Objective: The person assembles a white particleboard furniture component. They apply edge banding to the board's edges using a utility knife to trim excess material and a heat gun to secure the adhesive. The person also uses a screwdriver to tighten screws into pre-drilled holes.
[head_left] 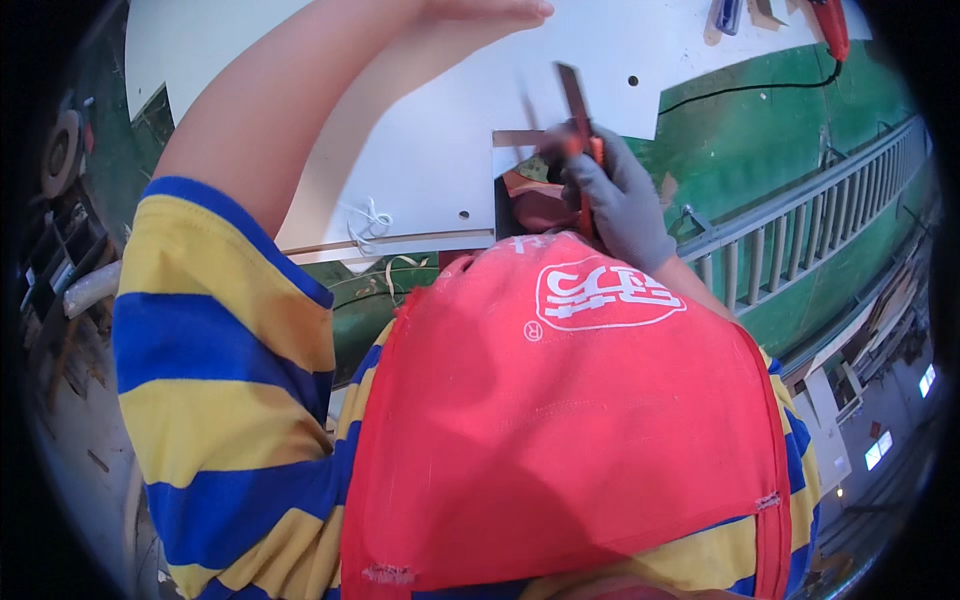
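A large white board (420, 130) with small round holes and a cut-out notch lies in front of me. My left hand (490, 8) is bare and reaches over its far part, cut off by the upper edge of the view; the visible fingers are stretched out. In a grey glove, my right hand (622, 195) is closed round a long flat dark tool with orange parts (575, 95), held upright beside the notch. Motion blurs the fingertips and the tool's kind is unclear. A knot of white string (370, 222) rests near the board's front edge.
A red tool (832, 28) with a black cable (750, 88) lies at the far right, near a blue-handled tool (728, 15). On the right, a grey ladder-like rail (800, 225) crosses a green surface (770, 130). My red apron (570, 400) fills the near middle.
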A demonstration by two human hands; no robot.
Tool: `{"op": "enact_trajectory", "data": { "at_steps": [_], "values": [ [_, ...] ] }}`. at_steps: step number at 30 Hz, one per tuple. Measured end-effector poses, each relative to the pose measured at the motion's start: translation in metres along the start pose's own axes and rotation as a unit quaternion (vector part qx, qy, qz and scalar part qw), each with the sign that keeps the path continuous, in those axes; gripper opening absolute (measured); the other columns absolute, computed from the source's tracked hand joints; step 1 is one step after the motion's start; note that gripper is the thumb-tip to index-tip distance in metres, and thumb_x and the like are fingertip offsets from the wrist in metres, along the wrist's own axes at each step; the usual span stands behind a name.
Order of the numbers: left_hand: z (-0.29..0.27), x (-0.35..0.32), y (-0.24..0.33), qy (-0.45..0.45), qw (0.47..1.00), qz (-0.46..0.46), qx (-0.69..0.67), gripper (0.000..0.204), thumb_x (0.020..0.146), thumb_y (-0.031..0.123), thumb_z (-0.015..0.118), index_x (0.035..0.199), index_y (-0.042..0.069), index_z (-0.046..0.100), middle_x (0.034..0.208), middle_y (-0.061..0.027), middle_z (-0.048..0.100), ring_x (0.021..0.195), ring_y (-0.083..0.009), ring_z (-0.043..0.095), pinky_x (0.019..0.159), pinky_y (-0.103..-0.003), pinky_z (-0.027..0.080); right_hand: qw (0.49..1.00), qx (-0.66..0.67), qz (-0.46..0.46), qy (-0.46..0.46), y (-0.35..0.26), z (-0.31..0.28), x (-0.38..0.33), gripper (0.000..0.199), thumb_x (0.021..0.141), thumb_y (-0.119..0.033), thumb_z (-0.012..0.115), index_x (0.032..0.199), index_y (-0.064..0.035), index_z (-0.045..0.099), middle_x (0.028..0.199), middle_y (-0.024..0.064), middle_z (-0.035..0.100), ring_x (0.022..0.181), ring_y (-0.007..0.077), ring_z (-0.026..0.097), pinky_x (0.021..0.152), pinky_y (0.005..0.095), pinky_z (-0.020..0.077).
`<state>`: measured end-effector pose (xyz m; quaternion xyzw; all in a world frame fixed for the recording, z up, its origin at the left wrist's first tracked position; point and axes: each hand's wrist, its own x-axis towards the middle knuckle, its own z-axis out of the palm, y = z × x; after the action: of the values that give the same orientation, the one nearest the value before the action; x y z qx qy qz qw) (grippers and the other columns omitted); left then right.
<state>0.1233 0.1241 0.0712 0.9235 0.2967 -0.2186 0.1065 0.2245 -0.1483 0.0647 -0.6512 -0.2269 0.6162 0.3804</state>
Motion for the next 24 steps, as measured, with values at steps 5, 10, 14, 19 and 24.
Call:
{"op": "enact_trajectory", "data": {
  "at_steps": [5,10,14,19,24],
  "values": [
    [0.015,0.007,-0.019,0.015,0.997,0.000,-0.079,0.084,0.091,0.061,0.049,0.156,0.015,0.022,0.163,-0.0222,-0.001,0.150,-0.0399,-0.007,0.113,-0.069,0.002,0.999,0.019,-0.018,0.045,-0.008,-0.034,0.014,0.043,0.096,-0.014,0.057,0.136,-0.0019,0.048,0.093,0.0047,0.062,0.078,0.0086,0.059,0.071,0.0256,0.0506],
    [0.084,-0.106,-0.021,0.245,0.964,0.065,-0.083,0.055,0.092,0.039,0.064,0.136,0.009,0.051,0.140,-0.0181,0.049,0.126,-0.0363,0.049,0.106,-0.047,0.038,0.944,-0.268,-0.183,0.064,-0.032,-0.073,0.094,0.052,0.090,-0.029,0.059,0.138,-0.0099,0.049,0.110,0.0210,0.065,0.100,0.0327,0.066,0.089,0.0391,0.0497],
    [0.109,-0.208,0.028,0.268,0.946,-0.164,-0.081,0.051,0.089,0.032,0.068,0.133,0.009,0.055,0.138,-0.0177,0.049,0.126,-0.0342,0.047,0.105,-0.045,0.038,0.776,-0.379,-0.487,0.126,-0.064,-0.067,0.151,0.029,0.089,-0.023,0.061,0.112,-0.0038,0.063,0.102,0.0245,0.063,0.091,0.0430,0.061,0.082,0.0466,0.0501],
    [0.157,-0.243,0.071,0.307,0.877,-0.283,-0.238,0.027,0.093,0.020,0.063,0.115,0.005,0.062,0.114,-0.0144,0.058,0.107,-0.0288,0.056,0.091,-0.039,0.046,0.709,-0.431,-0.552,0.075,-0.064,-0.043,0.144,0.041,0.089,-0.023,0.064,0.127,-0.0103,0.053,0.105,0.0196,0.063,0.096,0.0371,0.064,0.085,0.0437,0.0496],
    [0.133,-0.178,0.125,0.332,0.616,-0.242,-0.672,0.042,0.104,0.032,0.046,0.131,0.001,0.053,0.124,-0.0149,0.060,0.112,-0.0262,0.057,0.096,-0.037,0.044,0.908,-0.112,-0.283,-0.288,-0.010,-0.009,0.049,0.071,0.084,-0.015,0.075,0.146,-0.0070,0.040,0.110,0.0129,0.063,0.091,0.0194,0.063,0.082,0.0341,0.0513]
  ]
}}
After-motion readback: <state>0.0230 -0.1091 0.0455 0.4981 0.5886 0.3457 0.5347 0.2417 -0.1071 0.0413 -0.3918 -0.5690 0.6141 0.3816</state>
